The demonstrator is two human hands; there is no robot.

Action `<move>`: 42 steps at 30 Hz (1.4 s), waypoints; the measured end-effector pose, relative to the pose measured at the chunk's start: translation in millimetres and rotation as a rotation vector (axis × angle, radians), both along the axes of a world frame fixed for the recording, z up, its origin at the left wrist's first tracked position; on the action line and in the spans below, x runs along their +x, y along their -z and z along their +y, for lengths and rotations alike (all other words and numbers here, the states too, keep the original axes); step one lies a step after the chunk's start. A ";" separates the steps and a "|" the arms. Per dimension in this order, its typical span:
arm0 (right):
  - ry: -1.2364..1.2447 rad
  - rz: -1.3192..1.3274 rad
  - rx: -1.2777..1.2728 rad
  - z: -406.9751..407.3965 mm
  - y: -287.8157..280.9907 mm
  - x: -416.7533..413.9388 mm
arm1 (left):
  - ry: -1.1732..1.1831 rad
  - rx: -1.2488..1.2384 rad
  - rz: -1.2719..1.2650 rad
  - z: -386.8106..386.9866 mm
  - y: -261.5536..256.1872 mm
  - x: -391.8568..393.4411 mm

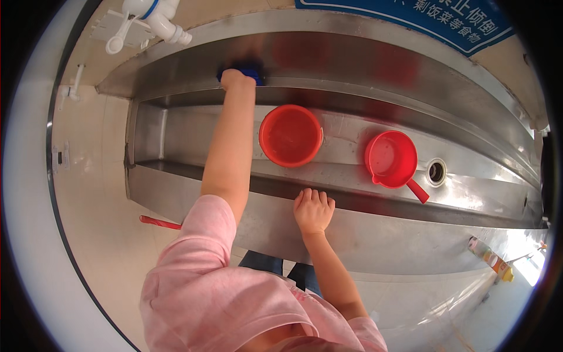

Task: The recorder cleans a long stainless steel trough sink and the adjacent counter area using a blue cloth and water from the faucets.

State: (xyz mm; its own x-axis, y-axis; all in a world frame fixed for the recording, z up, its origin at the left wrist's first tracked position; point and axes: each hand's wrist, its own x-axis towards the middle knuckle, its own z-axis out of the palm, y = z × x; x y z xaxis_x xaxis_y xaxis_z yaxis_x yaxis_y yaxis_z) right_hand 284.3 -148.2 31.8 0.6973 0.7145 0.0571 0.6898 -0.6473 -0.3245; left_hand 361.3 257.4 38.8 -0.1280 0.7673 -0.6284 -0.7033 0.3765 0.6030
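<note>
My left hand (237,79) reaches to the back of a long stainless steel trough sink (189,127). It holds a blue cloth (251,75) pressed to the foot of the sink's steel backsplash (176,72); the palm hides part of the cloth. My right hand (314,210) lies on the front rim (272,209), its fingers bent over the inner edge. Between the two hands a red plastic bucket (290,136) stands in the basin, with liquid inside. Farther right in the basin sits a red plastic dipper (391,158), its handle pointing to the front right.
A round drain (436,172) lies right of the dipper. White plastic pipe fittings (162,22) project from the wall at upper left. A blue sign (422,20) with writing hangs above the backsplash. A yellow-capped bottle (490,258) is at right; a red handle (160,222) shows at left.
</note>
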 end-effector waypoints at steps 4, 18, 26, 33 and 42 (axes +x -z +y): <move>-0.029 -0.017 0.004 2.5 -2.4 -2.5 | 0.170 0.045 0.056 -69.6 -3.3 68.1; -0.016 -0.039 -0.034 1.2 -2.5 -4.6 | -0.148 0.591 1.211 10.8 -129.0 -14.7; -0.007 -0.023 -0.085 4.0 -7.6 -3.5 | -0.175 1.097 1.617 -21.6 -105.4 -7.3; -0.029 -0.050 -0.078 3.5 -2.1 -4.7 | 0.260 1.569 1.315 -112.4 -100.3 43.2; -0.039 -0.057 -0.090 3.0 -3.7 -6.8 | -0.326 1.002 1.379 59.9 -89.3 -72.5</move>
